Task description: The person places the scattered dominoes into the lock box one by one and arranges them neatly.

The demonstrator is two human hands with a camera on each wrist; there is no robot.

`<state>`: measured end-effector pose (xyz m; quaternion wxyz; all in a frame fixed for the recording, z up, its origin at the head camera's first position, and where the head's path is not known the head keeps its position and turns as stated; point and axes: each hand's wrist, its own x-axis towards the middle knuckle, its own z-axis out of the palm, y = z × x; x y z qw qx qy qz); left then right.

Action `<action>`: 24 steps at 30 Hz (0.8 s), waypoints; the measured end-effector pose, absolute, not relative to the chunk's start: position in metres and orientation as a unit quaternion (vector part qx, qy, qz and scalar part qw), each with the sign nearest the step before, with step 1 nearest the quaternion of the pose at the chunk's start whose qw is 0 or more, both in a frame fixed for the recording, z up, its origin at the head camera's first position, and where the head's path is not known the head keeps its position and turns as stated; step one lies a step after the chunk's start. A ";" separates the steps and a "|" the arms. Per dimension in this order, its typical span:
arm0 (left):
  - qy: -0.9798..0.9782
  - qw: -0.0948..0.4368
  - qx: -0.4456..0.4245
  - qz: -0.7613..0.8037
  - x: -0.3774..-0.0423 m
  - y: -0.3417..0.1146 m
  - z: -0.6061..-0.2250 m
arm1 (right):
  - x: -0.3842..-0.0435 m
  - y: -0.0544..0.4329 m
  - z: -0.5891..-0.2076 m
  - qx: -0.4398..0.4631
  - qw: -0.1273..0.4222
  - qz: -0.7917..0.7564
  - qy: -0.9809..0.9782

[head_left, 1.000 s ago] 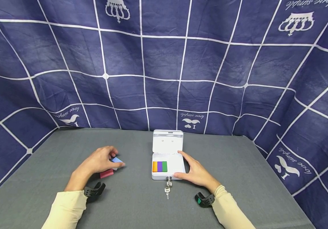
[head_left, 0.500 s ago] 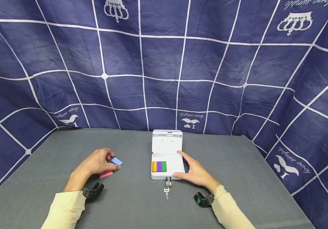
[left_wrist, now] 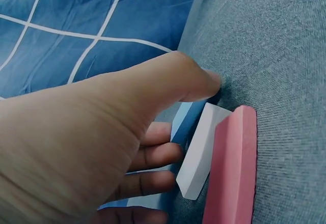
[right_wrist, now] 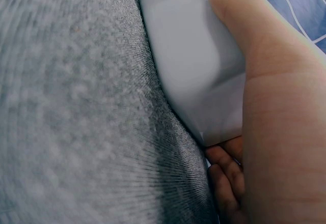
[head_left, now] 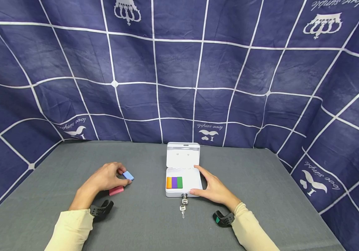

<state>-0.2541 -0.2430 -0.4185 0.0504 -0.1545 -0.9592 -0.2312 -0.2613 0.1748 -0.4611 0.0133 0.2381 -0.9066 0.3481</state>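
Note:
On the left of the grey table, my left hand (head_left: 107, 176) pinches a small blue block (head_left: 128, 175) between thumb and fingers, low over the cloth. A white block (left_wrist: 198, 150) and a pink-red block (head_left: 116, 190) lie side by side close to that hand in the left wrist view. My right hand (head_left: 215, 188) grips the right side of a white lockable box (head_left: 192, 178), thumb at the front and fingers farther back. The box's lid (head_left: 183, 157) is raised. Orange (head_left: 169, 182), purple (head_left: 174, 182) and green (head_left: 180, 182) blocks stand in a row inside, on the left.
Keys (head_left: 183, 208) hang from the lock at the box's front. Dark bands sit at both wrists. A blue curtain with white lines (head_left: 179, 101) rises behind the table (head_left: 154, 223).
My left hand has shifted slightly back to the left, and the blue block has turned between its fingers. The right hand stays on the box, which has not moved.

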 end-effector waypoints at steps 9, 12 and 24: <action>-0.950 0.077 -0.182 -0.242 -0.253 -0.239 -0.413 | -0.262 0.175 -0.463 0.240 0.017 0.349 -0.906; -0.945 0.095 -0.193 -0.247 -0.253 -0.236 -0.410 | -0.261 0.175 -0.463 0.240 0.016 0.350 -0.905; -0.927 0.156 -0.224 -0.258 -0.252 -0.221 -0.398 | -0.261 0.175 -0.462 0.239 0.015 0.348 -0.906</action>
